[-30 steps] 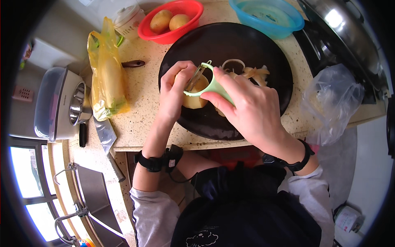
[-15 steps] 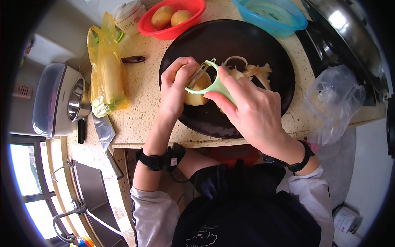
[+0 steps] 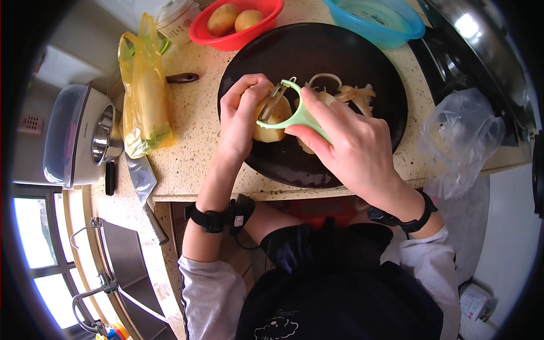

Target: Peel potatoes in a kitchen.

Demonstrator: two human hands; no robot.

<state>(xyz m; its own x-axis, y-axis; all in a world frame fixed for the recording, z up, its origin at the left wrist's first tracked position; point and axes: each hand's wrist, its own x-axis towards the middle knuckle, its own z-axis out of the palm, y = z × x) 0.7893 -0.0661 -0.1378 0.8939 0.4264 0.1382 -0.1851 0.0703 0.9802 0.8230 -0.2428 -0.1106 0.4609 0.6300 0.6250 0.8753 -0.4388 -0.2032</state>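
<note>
A partly peeled potato [image 3: 267, 134] is gripped by my left hand [image 3: 242, 116], whose fingers curl round its far left side. My right hand [image 3: 358, 144] is closed on the handle of a light green peeler [image 3: 306, 117]. The peeler's metal blade lies across the potato, close to my left fingers; whether it touches the skin I cannot tell. Both hands are over a round dark board [image 3: 306, 173]. Pale and brown peelings [image 3: 357, 97] lie on it beyond my right hand, along with a peeled piece partly hidden by that hand.
A red basket [image 3: 201, 35] with two potatoes and a blue basin [image 3: 391, 37] stand behind the board. To the left are a yellow plastic bag [image 3: 148, 96] and a cleaver [image 3: 143, 180] near the counter edge. A clear plastic bag [image 3: 462, 139] lies at right.
My right hand and the peeler have shifted very slightly to the right. My left hand keeps its hold on the potato.
</note>
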